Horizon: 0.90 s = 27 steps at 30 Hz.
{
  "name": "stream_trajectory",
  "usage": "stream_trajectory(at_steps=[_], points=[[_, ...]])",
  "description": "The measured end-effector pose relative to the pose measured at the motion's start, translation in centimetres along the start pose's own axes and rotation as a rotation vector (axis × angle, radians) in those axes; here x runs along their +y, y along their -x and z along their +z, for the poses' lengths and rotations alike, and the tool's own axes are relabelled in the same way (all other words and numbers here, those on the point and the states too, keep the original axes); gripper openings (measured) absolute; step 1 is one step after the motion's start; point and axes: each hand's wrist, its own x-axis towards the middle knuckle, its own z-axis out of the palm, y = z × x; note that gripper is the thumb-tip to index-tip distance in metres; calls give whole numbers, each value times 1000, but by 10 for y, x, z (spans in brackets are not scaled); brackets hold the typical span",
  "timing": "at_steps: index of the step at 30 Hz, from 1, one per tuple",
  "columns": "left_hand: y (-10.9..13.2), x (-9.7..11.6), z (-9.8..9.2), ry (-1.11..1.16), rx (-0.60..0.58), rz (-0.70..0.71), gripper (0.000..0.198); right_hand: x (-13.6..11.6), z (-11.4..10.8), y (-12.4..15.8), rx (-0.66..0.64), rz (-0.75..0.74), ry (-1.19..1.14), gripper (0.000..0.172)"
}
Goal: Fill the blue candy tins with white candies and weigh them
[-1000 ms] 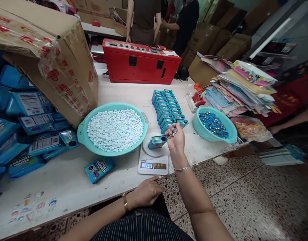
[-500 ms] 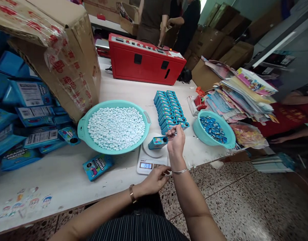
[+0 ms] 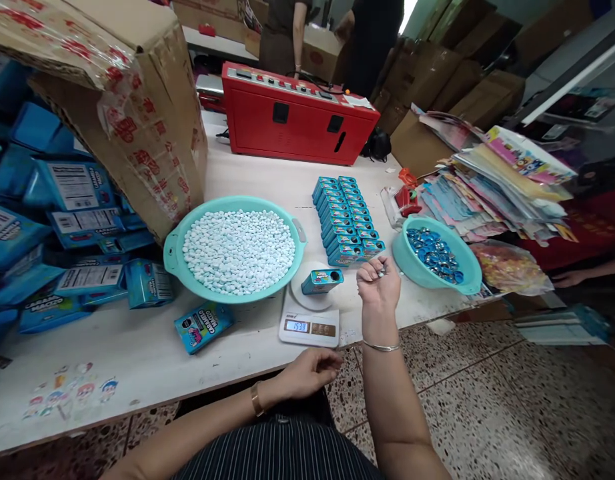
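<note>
A blue box [image 3: 321, 281] with a round opening in its top stands on the white digital scale [image 3: 310, 327]; the lit display appears to read 153.4. My right hand [image 3: 380, 280] is raised just right of that box, palm up, fingers curled over small white candies that only partly show. In front of the scale, at the table's edge, my left hand [image 3: 312, 372] rests with loosely bent fingers and nothing visible in it. Left of the scale sits a turquoise basin [image 3: 170, 257] full of pale candies. Another blue box [image 3: 203, 327] lies flat below the basin.
Rows of blue boxes [image 3: 348, 220] stand behind my right hand. A turquoise bowl [image 3: 412, 267] of shiny blue caps is at right, near stacked papers [image 3: 487, 193]. A red machine [image 3: 297, 120] sits at the back. Blue boxes spill from a carton [image 3: 162, 113]. Other people are behind.
My right hand has drawn away from the box's opening to the right. The left hand has slid back off the scale's front edge. The display has risen from about 151.0.
</note>
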Motion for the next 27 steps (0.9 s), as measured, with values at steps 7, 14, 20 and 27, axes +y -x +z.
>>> stream_trajectory(at_steps=[7,14,20,27], points=[[6,-4,-8,49,51,-48,29,7,-1,-2,-10,-14,59,32],[14,14,-7,-128,132,101,26,3,7,-1,-37,30,-31,33],[-11,98,-45,-979,579,592,55,1,-21,-1,-32,-69,-29,27],[-68,145,-60,-1582,393,273,25,2,-99,6,105,-117,-105,29]])
